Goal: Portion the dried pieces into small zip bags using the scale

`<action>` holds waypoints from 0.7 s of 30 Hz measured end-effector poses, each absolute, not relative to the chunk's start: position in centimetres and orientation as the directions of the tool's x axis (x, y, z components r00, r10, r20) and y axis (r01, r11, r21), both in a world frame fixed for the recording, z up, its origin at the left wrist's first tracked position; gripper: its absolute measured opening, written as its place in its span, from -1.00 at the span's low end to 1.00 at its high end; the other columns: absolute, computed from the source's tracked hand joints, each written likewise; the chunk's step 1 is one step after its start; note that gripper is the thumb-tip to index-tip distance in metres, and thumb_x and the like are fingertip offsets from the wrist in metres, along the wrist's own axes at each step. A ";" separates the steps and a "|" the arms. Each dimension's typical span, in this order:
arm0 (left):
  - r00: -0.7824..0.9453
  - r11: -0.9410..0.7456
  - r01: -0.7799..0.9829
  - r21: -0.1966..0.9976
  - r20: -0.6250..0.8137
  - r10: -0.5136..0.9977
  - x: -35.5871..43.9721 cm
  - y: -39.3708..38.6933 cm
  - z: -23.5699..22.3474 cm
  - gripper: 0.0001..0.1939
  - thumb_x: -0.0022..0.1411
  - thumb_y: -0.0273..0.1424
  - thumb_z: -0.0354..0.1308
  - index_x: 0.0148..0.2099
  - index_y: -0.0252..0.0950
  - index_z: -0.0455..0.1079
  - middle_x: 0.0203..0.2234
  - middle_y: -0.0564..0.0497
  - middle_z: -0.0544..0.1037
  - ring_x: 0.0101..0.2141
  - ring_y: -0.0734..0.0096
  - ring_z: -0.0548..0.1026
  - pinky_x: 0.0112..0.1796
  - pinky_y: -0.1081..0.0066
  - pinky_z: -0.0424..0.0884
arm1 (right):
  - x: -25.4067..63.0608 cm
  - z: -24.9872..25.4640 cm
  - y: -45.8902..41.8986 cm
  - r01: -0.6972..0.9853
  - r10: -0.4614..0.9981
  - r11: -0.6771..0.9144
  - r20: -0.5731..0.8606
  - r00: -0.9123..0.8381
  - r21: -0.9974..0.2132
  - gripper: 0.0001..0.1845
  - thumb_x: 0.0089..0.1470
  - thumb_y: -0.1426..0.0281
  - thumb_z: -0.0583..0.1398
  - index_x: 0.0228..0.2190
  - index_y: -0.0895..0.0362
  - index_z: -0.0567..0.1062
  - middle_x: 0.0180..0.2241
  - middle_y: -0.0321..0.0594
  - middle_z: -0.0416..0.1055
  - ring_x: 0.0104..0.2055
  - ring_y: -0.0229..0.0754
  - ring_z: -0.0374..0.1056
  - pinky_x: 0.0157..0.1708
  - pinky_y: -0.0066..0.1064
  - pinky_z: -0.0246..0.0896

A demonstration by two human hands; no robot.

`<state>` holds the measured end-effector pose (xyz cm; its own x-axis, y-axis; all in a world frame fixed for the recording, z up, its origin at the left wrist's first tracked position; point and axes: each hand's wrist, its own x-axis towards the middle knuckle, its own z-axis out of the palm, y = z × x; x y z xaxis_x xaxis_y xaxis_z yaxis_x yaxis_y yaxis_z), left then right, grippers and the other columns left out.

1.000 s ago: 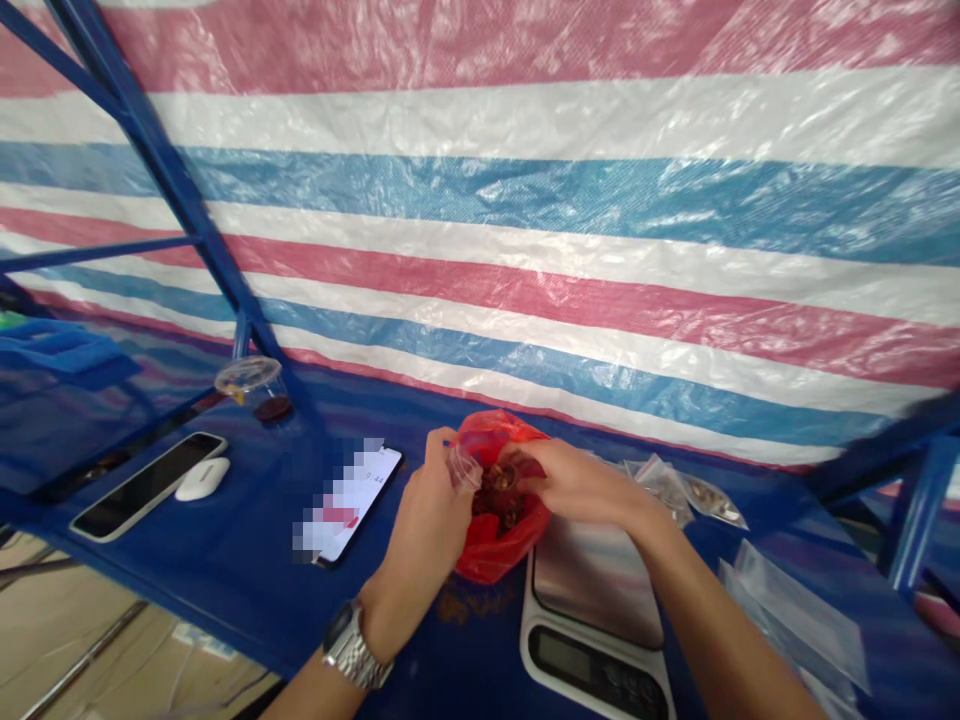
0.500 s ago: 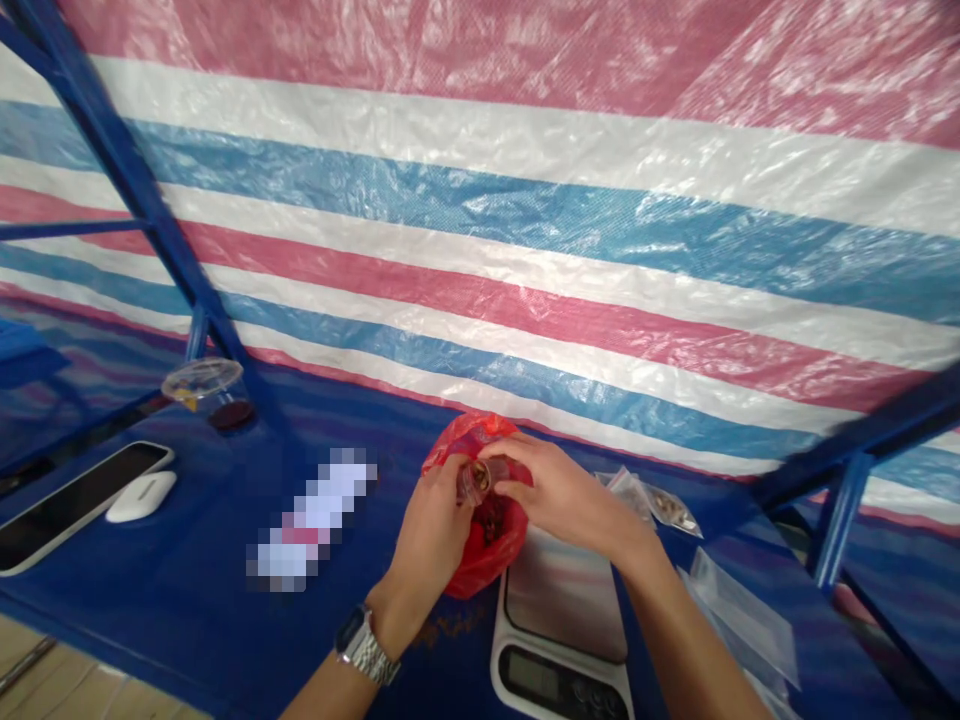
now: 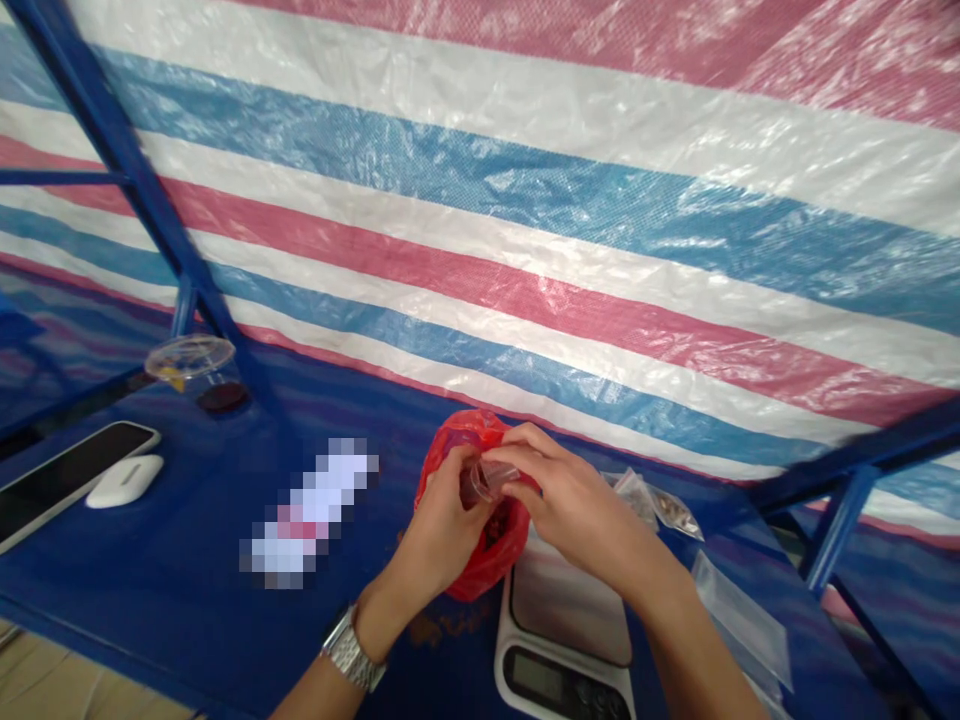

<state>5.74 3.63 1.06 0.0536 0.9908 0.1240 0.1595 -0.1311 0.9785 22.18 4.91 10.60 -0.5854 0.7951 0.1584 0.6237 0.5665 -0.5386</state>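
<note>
Over a red plastic bag [image 3: 487, 575], my left hand [image 3: 439, 525] has its fingers wrapped round a small clear plastic container [image 3: 475, 486]. My right hand [image 3: 562, 495] pinches a clear plastic piece [image 3: 502, 476] at the container's mouth; whether this is a lid or a second container I cannot tell. The red bag stands with its top spread and dark brown bits [image 3: 496, 525] inside. Touching the bag's right side is a kitchen scale [image 3: 566, 610] with a metal plate, partly below my right forearm. My fingers hide much of the container.
Brown crumbs [image 3: 431, 628] lie on the blue table [image 3: 187, 600]. To the left are a phone [image 3: 67, 480], a white earbud case [image 3: 125, 481], a clear cup with dark liquid [image 3: 206, 380] and a blurred-out item [image 3: 311, 510]. Small zip bags [image 3: 739, 610] lie right. Striped sheeting hangs behind.
My right hand's fingers have closed on a clear piece at the container's mouth. Brown bits seen in the container earlier no longer show. The view has shifted slightly.
</note>
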 end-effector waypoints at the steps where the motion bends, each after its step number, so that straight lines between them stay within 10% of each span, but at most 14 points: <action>1: 0.055 -0.126 0.136 0.983 0.119 0.991 5.6 3.7 1.3 -0.66 0.28 -0.43 0.20 0.10 -0.22 0.34 -0.04 -0.09 0.59 -0.05 0.23 0.60 0.02 0.21 0.51 | 22.2 10.6 4.9 0.631 0.800 0.564 0.163 -0.577 -0.533 -0.57 0.28 0.60 0.08 0.04 -0.03 0.53 0.05 -0.19 0.43 0.03 -0.14 0.43 0.14 -0.26 0.34; 15: -0.071 -0.164 0.160 0.973 0.177 0.982 3.4 4.4 3.7 -0.78 0.37 -0.29 0.13 0.02 -0.22 0.35 -0.12 -0.03 0.59 -0.07 0.30 0.57 0.02 0.29 0.45 | 22.8 11.4 4.4 0.696 0.831 0.532 0.142 -0.537 -0.483 -0.65 0.28 0.55 0.12 -0.03 -0.02 0.55 0.04 -0.22 0.50 0.06 -0.10 0.43 0.12 -0.26 0.28; 21: -0.147 -0.080 0.194 0.978 0.110 0.983 1.3 4.0 5.1 -0.69 0.34 -0.14 0.12 0.01 -0.21 0.34 -0.28 0.00 0.59 -0.19 0.24 0.59 -0.18 0.31 0.49 | 21.0 7.3 6.1 0.781 0.801 0.584 0.000 -0.599 -0.222 -0.61 0.22 0.64 0.08 -0.05 0.12 0.57 0.02 -0.07 0.54 0.11 0.00 0.39 0.13 -0.20 0.15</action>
<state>1.25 4.01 5.05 -0.1467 0.9831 0.1098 0.1937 -0.0803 0.9778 20.97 6.09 7.33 -0.5991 0.8007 0.0002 0.7808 0.5842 -0.2216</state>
